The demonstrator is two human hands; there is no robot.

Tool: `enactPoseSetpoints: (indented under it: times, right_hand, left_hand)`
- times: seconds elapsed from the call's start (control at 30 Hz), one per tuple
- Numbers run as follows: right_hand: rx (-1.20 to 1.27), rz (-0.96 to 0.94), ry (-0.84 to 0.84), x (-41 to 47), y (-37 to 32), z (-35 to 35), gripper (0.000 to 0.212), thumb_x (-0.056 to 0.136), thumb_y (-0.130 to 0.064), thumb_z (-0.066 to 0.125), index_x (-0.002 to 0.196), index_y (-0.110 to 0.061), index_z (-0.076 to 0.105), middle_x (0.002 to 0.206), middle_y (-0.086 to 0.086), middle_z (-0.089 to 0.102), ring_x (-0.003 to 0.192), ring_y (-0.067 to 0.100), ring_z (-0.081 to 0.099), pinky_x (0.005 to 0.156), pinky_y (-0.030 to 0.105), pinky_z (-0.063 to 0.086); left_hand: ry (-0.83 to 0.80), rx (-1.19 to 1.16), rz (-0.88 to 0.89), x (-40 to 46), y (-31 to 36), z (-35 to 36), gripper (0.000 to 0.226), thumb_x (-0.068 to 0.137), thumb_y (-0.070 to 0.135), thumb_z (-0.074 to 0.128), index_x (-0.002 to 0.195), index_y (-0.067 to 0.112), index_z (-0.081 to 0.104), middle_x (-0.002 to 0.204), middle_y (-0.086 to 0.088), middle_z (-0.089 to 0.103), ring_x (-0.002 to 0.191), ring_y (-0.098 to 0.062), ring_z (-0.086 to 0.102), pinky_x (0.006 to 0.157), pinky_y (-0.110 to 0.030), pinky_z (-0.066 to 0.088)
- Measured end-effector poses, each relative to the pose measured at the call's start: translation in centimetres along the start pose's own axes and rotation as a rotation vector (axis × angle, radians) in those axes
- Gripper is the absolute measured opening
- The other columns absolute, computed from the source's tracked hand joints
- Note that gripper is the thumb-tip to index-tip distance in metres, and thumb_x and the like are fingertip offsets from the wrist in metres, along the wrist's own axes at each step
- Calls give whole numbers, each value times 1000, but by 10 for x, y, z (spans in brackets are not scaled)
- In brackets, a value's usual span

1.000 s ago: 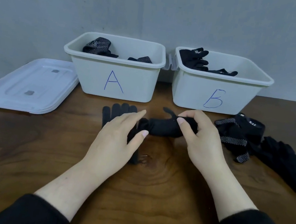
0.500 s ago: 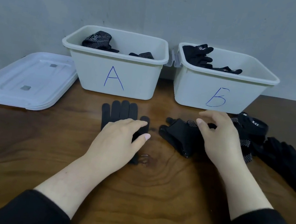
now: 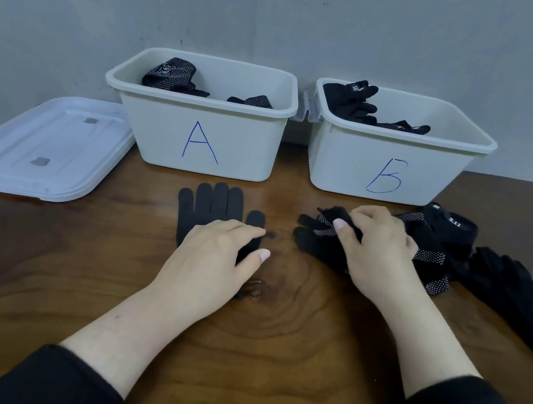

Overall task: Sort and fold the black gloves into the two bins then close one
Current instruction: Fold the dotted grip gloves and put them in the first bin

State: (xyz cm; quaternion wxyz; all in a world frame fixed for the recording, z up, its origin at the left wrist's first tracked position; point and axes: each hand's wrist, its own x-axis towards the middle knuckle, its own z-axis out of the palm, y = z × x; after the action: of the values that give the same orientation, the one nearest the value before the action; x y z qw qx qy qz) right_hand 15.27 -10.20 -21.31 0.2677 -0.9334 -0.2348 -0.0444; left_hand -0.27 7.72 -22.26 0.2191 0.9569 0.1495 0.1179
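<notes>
A plain black glove lies flat on the wooden table in front of bin A, fingers pointing away. My left hand rests flat on its palm and cuff. To the right, my right hand grips a black glove with white dots in front of bin B. Both white bins stand open and hold black gloves: dotted ones in A, plain ones with a white logo in B.
A white lid lies flat on the table left of bin A. More black gloves are heaped at the right, behind and beside my right hand. A grey wall stands just behind the bins.
My right hand has drawn the dotted glove off the plain glove and moved it right. My left hand has flattened onto the plain glove. The view has tilted slightly.
</notes>
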Motion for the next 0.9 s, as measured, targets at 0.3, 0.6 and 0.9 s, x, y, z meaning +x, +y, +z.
enactPoseSetpoints:
  times: [0.3, 0.6, 0.9]
  right_hand:
    - [641, 132, 259, 5, 13, -29, 33, 105, -30, 50, 86, -6, 64, 73, 13, 62, 66, 18, 57, 64, 31, 44]
    - [615, 130, 139, 10, 32, -30, 40, 101, -30, 59, 69, -6, 56, 58, -2, 50, 61, 13, 43, 65, 35, 36]
    - [1184, 254, 389, 21, 15, -68, 35, 105, -22, 50, 71, -20, 55, 51, -11, 38, 48, 8, 32, 50, 26, 27]
  left_hand:
    - [-9, 1, 14, 0, -2, 1, 46, 101, 51, 46, 142, 33, 54, 143, 16, 55, 136, -7, 44, 116, -33, 29]
    - [-8, -19, 26, -5, -2, 1, 44, 101, 49, 48, 141, 33, 56, 143, 17, 54, 135, -5, 43, 116, -32, 29]
    - [-19, -1, 43, -7, -3, 2, 44, 101, 49, 48, 142, 32, 55, 145, 17, 53, 137, -6, 43, 119, -33, 30]
